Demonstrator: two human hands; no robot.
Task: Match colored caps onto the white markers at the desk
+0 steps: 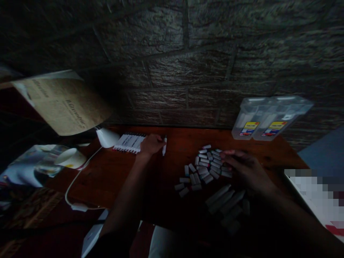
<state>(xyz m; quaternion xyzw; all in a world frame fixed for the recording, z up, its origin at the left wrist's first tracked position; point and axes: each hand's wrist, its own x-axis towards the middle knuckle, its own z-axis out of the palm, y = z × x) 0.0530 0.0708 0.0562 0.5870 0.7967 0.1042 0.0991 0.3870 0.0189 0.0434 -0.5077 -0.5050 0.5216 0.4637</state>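
My left hand point(152, 144) is closed, its thumb and fingertips on a white marker point(164, 147) that points away from me over the table. Just left of that hand lies a neat row of white markers point(127, 142), partly covered by it. My right hand point(245, 166) is at the upper right edge of a loose pile of marker caps point(206, 165), thumb and fingers pinched on a cap there. The caps are pale with coloured ends. Nearer to me, several more markers point(225, 199) lie in deep shadow, hard to make out.
Two clear plastic cases point(263, 118) stand against the stone wall point(172, 64). At left are a paper-shaded lamp point(67, 104), its white cord point(70, 190) and a paper cup point(70, 158). The wooden table point(182, 141) has a pale, partly pixelated object point(314, 200) at its right.
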